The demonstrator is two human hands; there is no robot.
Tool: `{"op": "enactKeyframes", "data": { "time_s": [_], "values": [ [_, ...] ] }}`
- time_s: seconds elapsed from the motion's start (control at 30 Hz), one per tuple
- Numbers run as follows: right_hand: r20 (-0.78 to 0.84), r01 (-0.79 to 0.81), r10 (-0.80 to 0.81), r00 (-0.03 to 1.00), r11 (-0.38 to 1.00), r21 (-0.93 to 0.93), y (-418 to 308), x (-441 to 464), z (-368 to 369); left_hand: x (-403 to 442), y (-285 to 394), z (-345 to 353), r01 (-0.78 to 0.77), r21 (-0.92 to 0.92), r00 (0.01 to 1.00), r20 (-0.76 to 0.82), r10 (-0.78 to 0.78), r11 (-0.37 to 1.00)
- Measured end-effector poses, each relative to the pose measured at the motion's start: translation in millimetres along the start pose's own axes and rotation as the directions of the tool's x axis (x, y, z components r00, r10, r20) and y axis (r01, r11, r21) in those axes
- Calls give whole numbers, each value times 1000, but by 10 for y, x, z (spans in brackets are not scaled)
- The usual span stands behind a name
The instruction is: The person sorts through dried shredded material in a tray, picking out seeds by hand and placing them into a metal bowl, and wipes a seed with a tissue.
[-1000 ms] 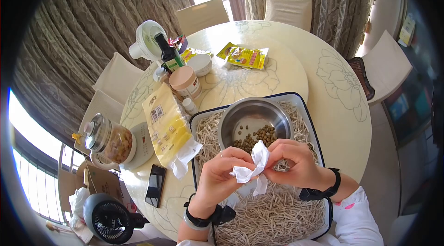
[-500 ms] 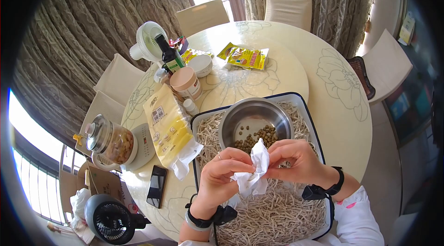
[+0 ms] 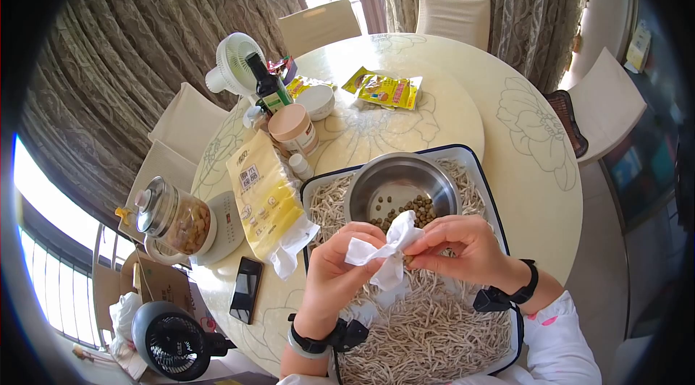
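Observation:
A crumpled white tissue (image 3: 391,250) is held between my two hands above the tray. My left hand (image 3: 337,269) pinches its left side, and my right hand (image 3: 460,247) pinches the right side, with a small brownish bit at the fingertips. Just beyond them a steel bowl (image 3: 369,186) holds small round brown pellets (image 3: 421,208). The bowl rests in a dark-rimmed white tray (image 3: 515,334) filled with pale, thin dried strips (image 3: 427,331).
Left of the tray lie a yellow tissue pack (image 3: 264,200), a phone (image 3: 246,289) and a glass kettle (image 3: 181,222). Behind are a pink-lidded jar (image 3: 293,130), a dark bottle (image 3: 269,88), a white bowl (image 3: 317,101), a fan (image 3: 237,63) and yellow packets (image 3: 387,88).
The tissue has been turned and reshaped between my fingers, its left part now spread out over my left hand. My left hand has shifted slightly and its fingers are more bent.

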State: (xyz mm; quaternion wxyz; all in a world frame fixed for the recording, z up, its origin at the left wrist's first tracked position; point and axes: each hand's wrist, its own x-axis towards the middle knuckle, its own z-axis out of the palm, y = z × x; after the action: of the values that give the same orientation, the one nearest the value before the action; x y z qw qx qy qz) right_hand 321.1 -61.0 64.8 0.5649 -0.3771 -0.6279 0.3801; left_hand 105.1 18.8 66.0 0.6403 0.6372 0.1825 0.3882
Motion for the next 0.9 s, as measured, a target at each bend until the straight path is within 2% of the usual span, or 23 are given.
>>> {"op": "enactKeyframes", "data": {
  "time_s": [0.17,0.27,0.37,0.47,0.57,0.67,0.77,0.9],
  "values": [
    [-39,58,-63,997,992,-108,22,-11,9,-18,37,123,-48,90,999,5,48,995],
    [-20,158,-169,985,954,-253,20,-8,15,-17,-3,119,-120,183,993,15,119,976],
    [-8,184,-193,981,946,-266,8,-12,27,-22,38,127,-175,260,985,40,170,950],
    [-45,139,-143,989,987,-78,58,-16,38,-26,22,79,-100,120,995,-5,102,988],
    [-42,31,-31,999,999,-13,30,-1,8,-9,3,82,-94,35,988,-124,97,995],
    [-12,68,-70,998,992,-110,25,22,-4,-10,119,208,-19,45,987,-157,26,999],
    [-37,59,-65,997,986,-156,40,7,17,17,43,174,-188,349,982,35,188,918],
    [-12,152,-158,987,968,-199,67,6,10,-6,-13,121,-226,367,973,34,230,902]
  ]
}}
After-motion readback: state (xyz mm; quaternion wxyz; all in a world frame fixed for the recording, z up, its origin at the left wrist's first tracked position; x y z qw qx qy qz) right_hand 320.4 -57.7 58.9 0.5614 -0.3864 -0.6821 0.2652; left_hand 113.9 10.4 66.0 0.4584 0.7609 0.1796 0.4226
